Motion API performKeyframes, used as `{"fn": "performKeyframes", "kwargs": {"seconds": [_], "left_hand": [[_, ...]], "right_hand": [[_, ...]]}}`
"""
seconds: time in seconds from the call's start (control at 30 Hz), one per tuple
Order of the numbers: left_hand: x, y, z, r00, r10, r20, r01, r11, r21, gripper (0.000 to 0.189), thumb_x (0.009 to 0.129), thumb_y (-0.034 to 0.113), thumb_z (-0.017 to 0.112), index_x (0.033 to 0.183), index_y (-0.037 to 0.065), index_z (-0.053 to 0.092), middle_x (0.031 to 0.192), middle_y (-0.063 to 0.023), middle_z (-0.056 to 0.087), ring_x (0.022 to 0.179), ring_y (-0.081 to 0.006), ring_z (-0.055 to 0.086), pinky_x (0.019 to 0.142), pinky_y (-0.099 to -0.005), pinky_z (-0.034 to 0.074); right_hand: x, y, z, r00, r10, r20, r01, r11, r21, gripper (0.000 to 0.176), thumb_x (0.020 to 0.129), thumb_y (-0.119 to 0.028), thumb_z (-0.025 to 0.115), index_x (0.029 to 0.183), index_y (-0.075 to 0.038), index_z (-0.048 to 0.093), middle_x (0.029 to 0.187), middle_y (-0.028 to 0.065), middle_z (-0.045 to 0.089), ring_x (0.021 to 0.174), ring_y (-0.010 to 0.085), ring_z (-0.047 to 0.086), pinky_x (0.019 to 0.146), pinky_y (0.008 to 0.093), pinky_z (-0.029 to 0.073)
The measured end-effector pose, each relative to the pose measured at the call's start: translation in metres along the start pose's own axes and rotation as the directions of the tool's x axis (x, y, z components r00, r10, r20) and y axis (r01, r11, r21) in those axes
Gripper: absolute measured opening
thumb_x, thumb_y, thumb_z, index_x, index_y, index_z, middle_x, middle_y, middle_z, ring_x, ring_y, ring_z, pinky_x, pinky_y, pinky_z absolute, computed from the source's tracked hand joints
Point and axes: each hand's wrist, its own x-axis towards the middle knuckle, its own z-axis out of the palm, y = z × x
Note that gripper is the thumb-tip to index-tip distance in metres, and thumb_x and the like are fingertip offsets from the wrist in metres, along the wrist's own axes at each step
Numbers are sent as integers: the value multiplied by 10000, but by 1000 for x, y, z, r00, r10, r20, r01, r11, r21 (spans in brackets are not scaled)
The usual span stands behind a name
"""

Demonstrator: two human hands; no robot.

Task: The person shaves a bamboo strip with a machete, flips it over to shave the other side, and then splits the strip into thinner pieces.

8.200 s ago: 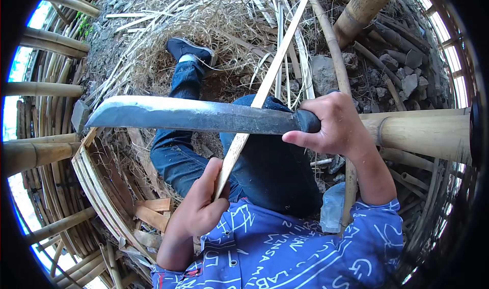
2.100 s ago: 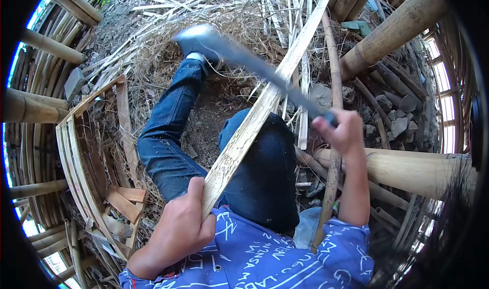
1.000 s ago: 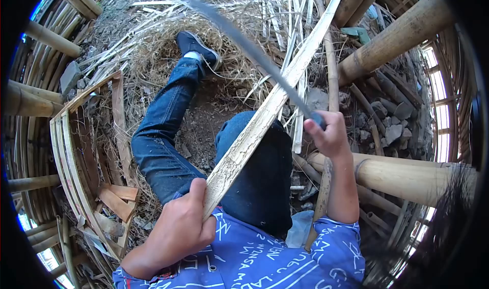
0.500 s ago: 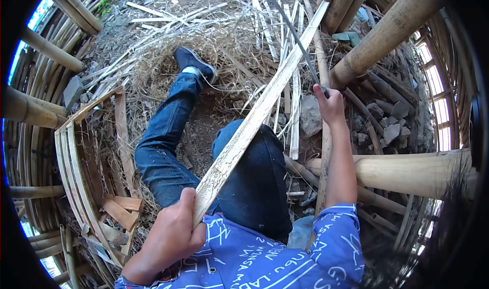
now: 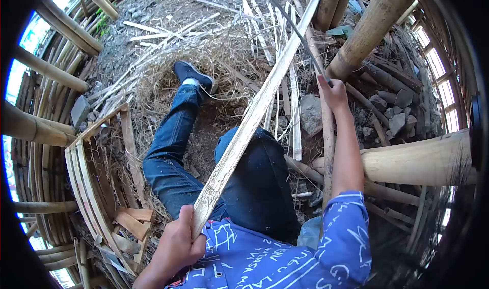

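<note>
A long, pale split-bamboo strip (image 5: 254, 111) runs slantwise from my lap over my raised knee (image 5: 254, 161) toward the upper right. Its near end is gripped by my left hand (image 5: 181, 243), thumb along the top. My right hand (image 5: 335, 94) is closed round the handle of a machete (image 5: 298, 32), most of the handle hidden by the fingers. The long dark blade points up and away, close along the right side of the strip's far half.
Wood shavings (image 5: 224, 60) and loose bamboo strips (image 5: 254, 29) litter the ground ahead. Thick bamboo poles (image 5: 417, 159) stand and lie at the right, beside rubble (image 5: 397, 121). A slatted wooden crate (image 5: 84, 182) leans at the left. A rock (image 5: 309, 116) sits below my right hand.
My right hand and the machete handle have shifted slightly right, and the blade slants more. My left hand still grips the bamboo strip. The whole view has tilted a little.
</note>
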Motion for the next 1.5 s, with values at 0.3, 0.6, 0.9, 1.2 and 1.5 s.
{"fn": "performKeyframes", "kwargs": {"seconds": [0.3, 0.6, 0.9, 1.2, 1.5], "left_hand": [[-9, -12, 16, 993, -105, -61, 102, 994, -46, 364, 729, 61, 565, 1047, -12, 404, 649, -261, 530, 654, -474, 572, 595, -490, 453], [-56, -24, 39, 980, -89, -177, 102, 993, 66, 429, 695, 62, 579, 1088, -7, 421, 589, -221, 538, 562, -410, 595, 540, -458, 464], [-39, -52, 23, 986, 108, -126, -91, 987, 134, 398, 679, 42, 538, 1055, 11, 410, 561, -206, 505, 526, -386, 570, 508, -426, 432], [-71, -176, 39, 993, 70, -92, -67, 997, 35, 606, 716, 70, 566, 1275, 21, 338, 925, -251, 538, 793, -314, 580, 720, -356, 455], [-12, -176, 31, 936, -313, 161, 279, 939, 202, 761, 759, 102, 541, 1466, 9, 277, 1108, -257, 568, 1005, -300, 573, 876, -390, 461]], "right_hand": [[-59, -58, 7, 947, -317, -60, 314, 948, -50, 300, 668, -332, 776, 779, -62, 707, 634, 123, 653, 615, 326, 650, 632, 395, 519], [18, -21, 13, 996, 60, -59, -61, 998, -14, 340, 725, -363, 653, 821, -42, 713, 805, 186, 698, 793, 351, 686, 735, 419, 547], [-44, -47, -21, 969, -238, -67, 229, 966, -121, 211, 680, -243, 719, 787, -62, 712, 761, 182, 687, 751, 351, 685, 729, 433, 547], [9, 13, 2, 960, 217, -179, -209, 976, 59, 345, 693, -307, 658, 819, 14, 682, 876, 250, 679, 853, 366, 678, 729, 434, 537], [-30, -41, 49, 986, 152, -72, -87, 827, 556, 209, 771, -153, 645, 629, -2, 617, 544, 71, 598, 516, 172, 606, 503, 334, 460]]}}
